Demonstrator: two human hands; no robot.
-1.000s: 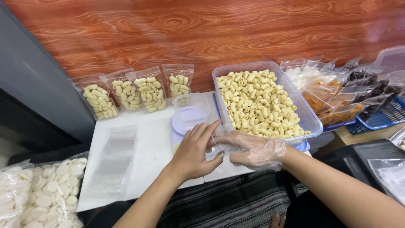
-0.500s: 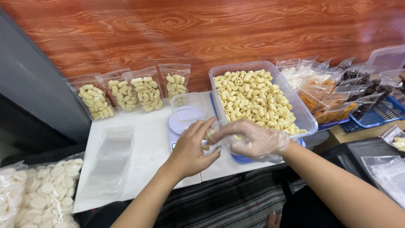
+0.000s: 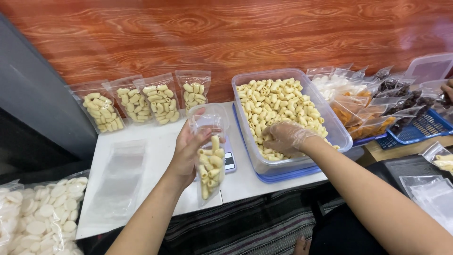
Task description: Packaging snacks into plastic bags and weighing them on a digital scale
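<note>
My left hand (image 3: pixel 188 153) holds a clear plastic pouch (image 3: pixel 210 156) upright, partly filled with pale tube-shaped snacks, above a small scale (image 3: pixel 230 158) on the white table (image 3: pixel 155 141). My right hand (image 3: pixel 284 137), in a thin clear glove, reaches into the big clear tub (image 3: pixel 283 118) of the same snacks and closes on some near its front edge.
Several filled pouches (image 3: pixel 141 101) lean against the wooden wall. A stack of empty clear bags (image 3: pixel 115 177) lies at left, bags of white round chips (image 3: pixel 33 217) at far left. Bags of other snacks (image 3: pixel 373 101) and a blue basket (image 3: pixel 420 127) sit at right.
My left hand has lifted the pouch, now partly filled and upright. My right hand moved from the pouch into the tub of snacks.
</note>
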